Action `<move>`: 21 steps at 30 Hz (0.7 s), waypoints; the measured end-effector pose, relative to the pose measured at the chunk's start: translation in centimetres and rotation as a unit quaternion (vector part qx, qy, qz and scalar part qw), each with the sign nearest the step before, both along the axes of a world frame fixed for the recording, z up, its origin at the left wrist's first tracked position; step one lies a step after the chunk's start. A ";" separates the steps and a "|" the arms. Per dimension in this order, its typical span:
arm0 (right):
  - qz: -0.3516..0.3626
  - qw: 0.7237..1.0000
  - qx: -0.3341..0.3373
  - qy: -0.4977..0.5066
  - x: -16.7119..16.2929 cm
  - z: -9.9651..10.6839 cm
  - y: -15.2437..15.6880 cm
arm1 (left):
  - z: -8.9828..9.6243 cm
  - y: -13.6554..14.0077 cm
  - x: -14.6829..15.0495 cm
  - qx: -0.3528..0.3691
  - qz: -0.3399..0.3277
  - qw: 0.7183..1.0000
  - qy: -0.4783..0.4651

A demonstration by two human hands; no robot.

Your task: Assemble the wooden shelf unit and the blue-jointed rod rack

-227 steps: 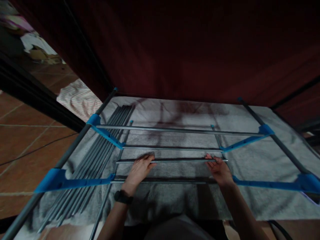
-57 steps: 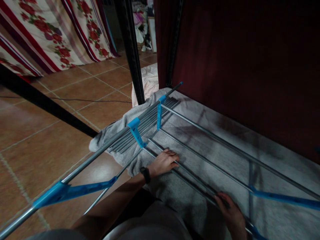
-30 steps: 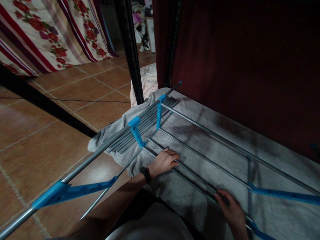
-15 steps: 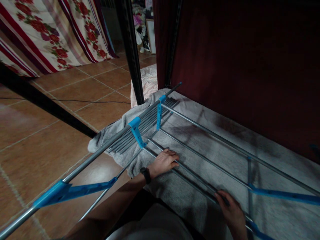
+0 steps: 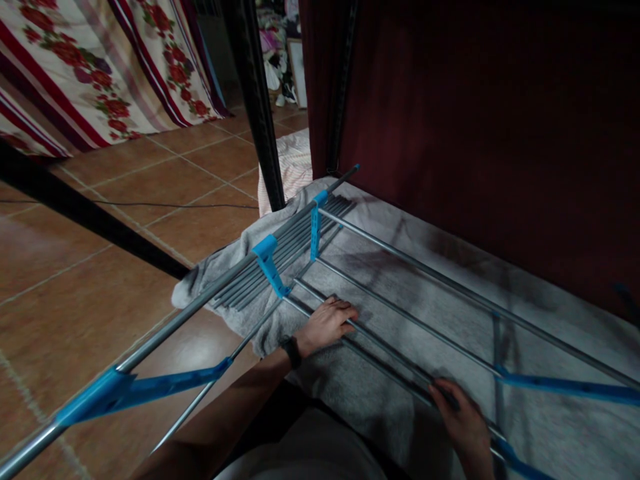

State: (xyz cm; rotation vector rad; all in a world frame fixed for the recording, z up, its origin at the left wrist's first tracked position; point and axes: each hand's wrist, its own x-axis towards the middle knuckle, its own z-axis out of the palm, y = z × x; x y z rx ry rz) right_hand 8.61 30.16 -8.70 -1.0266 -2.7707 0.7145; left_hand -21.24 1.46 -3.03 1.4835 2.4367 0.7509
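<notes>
A metal rack frame of grey tubes with blue plastic joints [image 5: 270, 263] stands over a grey blanket. My left hand [image 5: 330, 323], with a dark band at the wrist, is closed over a loose metal tube [image 5: 383, 347] near its far end. Around the same tube's near end my right hand [image 5: 463, 417] is closed, thumb on top. The tube lies almost alongside the rack's lower crossbar [image 5: 385, 367], and I cannot tell whether they touch. Behind my left hand, several thin grey tubes [image 5: 285, 250] lie side by side on the blanket.
The grey blanket [image 5: 420, 293] covers the surface below. Black metal posts [image 5: 257, 100] rise at the left and back, with a dark red panel [image 5: 475, 133] behind. Brown floor tiles [image 5: 65, 280], a thin cable [image 5: 200, 205] and a floral curtain [image 5: 115, 67] lie to the left.
The whole view has shifted slightly, so things sit a little further left. Both hands keep their hold on the tube, with almost no movement.
</notes>
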 end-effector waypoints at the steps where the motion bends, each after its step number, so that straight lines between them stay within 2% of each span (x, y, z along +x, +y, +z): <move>1: -0.004 1.000 0.001 0.007 0.0 -0.1 0.0 | 0.0 0.0 0.0 0.000 -0.002 1.000 0.004; 5: 0.002 0.999 0.020 0.041 -0.2 -0.2 -0.1 | 0.2 0.0 0.2 0.006 -0.005 1.000 0.024; 12: 0.075 0.988 0.110 0.079 -0.4 0.6 -0.7 | 0.2 -0.1 0.3 0.006 -0.003 1.000 0.030; 17: 0.130 0.977 0.146 0.080 -0.3 0.6 -0.8 | -0.1 -0.1 0.2 0.009 0.003 1.000 0.027; 21: 0.122 0.976 0.157 0.083 -0.4 0.4 -0.9 | -0.3 -0.2 0.3 0.010 0.018 0.999 0.024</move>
